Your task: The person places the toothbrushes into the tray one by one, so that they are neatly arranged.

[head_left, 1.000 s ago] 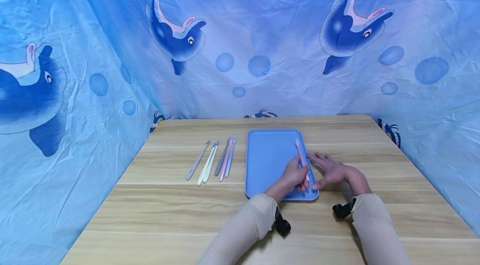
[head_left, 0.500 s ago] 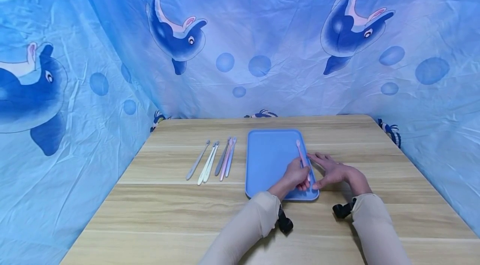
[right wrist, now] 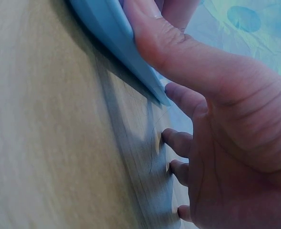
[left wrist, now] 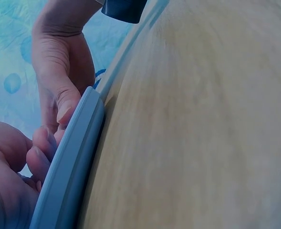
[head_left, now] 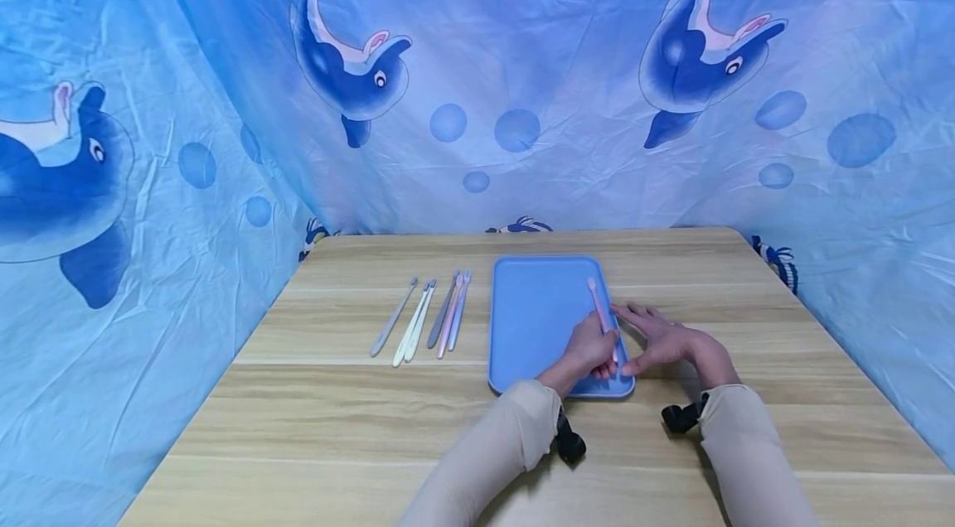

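A pink toothbrush (head_left: 598, 299) lies along the right side of the blue tray (head_left: 533, 295), its head pointing to the far side. My left hand (head_left: 585, 345) reaches across the tray and grips the brush by its handle, most of which the fingers cover. In the left wrist view the curled fingers of that left hand (left wrist: 16, 176) show behind the tray's raised rim. My right hand (head_left: 664, 342) is spread at the tray's right edge, thumb at the near corner and fingertips farther up. In the right wrist view, the thumb of the right hand (right wrist: 226, 114) rests against the rim and the other fingertips touch the table.
Left of the tray, several toothbrushes lie side by side on the wooden table (head_left: 321, 427): a grey one (head_left: 393, 320), white ones (head_left: 414, 328), a dark one (head_left: 442, 316), a pink one and a blue one. A blue dolphin-print curtain (head_left: 477, 55) hangs behind the table.
My left wrist and forearm have shifted slightly to the right, the hand still holding the pink toothbrush. My right hand and the tray have stayed in place.
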Demonstrator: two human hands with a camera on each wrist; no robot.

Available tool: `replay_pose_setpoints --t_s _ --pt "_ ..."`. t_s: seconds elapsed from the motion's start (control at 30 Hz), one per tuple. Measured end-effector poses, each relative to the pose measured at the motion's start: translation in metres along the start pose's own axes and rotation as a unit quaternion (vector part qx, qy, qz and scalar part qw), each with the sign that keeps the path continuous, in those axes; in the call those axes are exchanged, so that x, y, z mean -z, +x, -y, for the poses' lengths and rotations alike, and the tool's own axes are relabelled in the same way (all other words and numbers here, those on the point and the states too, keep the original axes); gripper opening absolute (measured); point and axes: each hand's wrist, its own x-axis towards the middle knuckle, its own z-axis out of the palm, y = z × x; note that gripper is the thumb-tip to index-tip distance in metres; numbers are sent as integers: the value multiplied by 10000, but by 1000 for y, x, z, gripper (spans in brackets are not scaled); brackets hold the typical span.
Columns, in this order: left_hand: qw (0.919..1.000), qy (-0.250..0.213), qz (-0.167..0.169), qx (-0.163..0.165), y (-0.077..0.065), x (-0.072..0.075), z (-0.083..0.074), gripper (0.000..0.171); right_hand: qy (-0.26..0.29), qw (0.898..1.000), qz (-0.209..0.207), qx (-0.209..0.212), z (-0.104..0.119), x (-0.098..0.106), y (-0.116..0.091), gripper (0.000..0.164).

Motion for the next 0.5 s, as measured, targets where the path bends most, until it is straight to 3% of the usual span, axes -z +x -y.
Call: replay_pose_setpoints --t_s 0.5 --pt "9998 188 -58 57 0 0 -2 24 -41 10000 -24 0 2 0 -1 119"
